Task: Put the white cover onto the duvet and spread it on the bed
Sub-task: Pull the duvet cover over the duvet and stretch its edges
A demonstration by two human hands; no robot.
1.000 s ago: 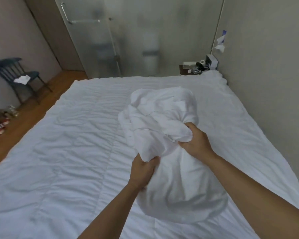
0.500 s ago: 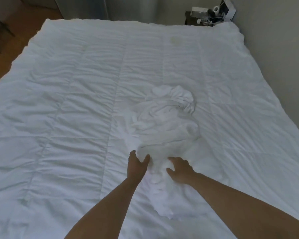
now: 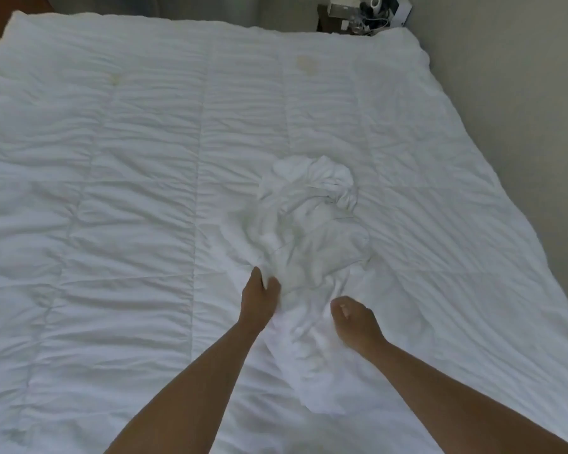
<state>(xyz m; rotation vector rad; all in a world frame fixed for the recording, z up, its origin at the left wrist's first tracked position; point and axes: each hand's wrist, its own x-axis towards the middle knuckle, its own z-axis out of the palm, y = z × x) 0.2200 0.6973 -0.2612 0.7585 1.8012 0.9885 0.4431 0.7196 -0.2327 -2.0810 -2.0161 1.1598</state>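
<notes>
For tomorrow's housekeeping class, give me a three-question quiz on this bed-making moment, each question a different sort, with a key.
1. True or false: the white cover is already spread flat over the duvet.
2. Which hand pinches the cover's fabric? A) left hand B) right hand
3. Fill in: the nightstand with its clutter stands past the bed's far ____ corner.

Key: 1 false, it lies crumpled in a heap; 2 A; 3 right.
</notes>
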